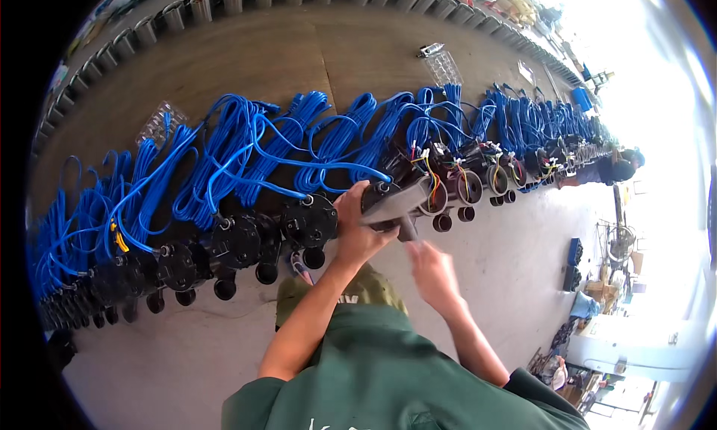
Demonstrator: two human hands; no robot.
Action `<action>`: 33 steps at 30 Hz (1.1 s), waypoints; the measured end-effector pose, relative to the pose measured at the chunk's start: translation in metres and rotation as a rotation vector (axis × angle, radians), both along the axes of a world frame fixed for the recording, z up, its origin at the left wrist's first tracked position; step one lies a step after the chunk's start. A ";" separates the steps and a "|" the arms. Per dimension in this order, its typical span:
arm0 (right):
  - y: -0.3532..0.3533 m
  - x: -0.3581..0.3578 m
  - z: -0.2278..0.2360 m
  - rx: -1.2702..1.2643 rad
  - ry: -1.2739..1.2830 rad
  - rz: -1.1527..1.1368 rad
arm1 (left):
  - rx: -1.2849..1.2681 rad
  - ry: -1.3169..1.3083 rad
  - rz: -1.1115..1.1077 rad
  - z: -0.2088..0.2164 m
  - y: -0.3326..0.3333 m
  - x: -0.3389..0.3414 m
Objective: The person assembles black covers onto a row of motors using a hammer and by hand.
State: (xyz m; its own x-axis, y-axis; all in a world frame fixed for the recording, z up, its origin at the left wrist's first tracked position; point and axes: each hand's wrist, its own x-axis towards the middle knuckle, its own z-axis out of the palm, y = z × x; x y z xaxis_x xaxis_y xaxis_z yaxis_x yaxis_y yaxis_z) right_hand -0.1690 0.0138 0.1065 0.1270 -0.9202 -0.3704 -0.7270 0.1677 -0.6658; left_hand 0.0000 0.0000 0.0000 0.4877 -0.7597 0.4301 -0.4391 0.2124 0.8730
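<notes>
A worker in a dark green shirt (381, 370) bends over a long brown workbench (261, 53), the right hand (435, 275) closed tightly around the handle of a hammer (396, 204). The hammer's broad head, blurred, lies across the view of a black capped cylinder (373, 196) at the bench's near edge, and whether metal meets cap cannot be told. The left hand (360, 232) is curled about the cylinder's left side, gripping it, some fingers hidden from view. A blue cable (328, 163) rises from the cylinder's top and loops away to the left. To the left stretches a line of similar black housings (310, 221), with round pipe stubs (267, 272) on their near side; to the right, open-ended housings (433, 210) show loose coloured wires (427, 176). Just beyond both rows, coiled blue cable bundles (287, 142) lie side by side along the bench. Clear plastic trays (445, 69) sit farther across, one at left and one at right, while metal cylinders (202, 8) line the far edge. At far right, another person (616, 166) (small against the bright glare) stands near the end of the row.
</notes>
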 end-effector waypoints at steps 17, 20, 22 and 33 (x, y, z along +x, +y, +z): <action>0.004 0.022 0.001 -0.093 0.178 0.090 | 0.030 0.019 -0.061 0.003 0.005 0.013; -0.015 0.015 0.032 0.091 0.033 0.074 | 0.036 -0.047 0.023 0.009 0.000 0.016; -0.019 0.018 0.074 0.070 -0.038 0.060 | 0.030 -0.023 -0.001 0.006 -0.005 0.018; 0.022 0.021 0.006 -0.075 0.193 0.089 | 0.108 -0.166 0.000 0.010 0.005 0.014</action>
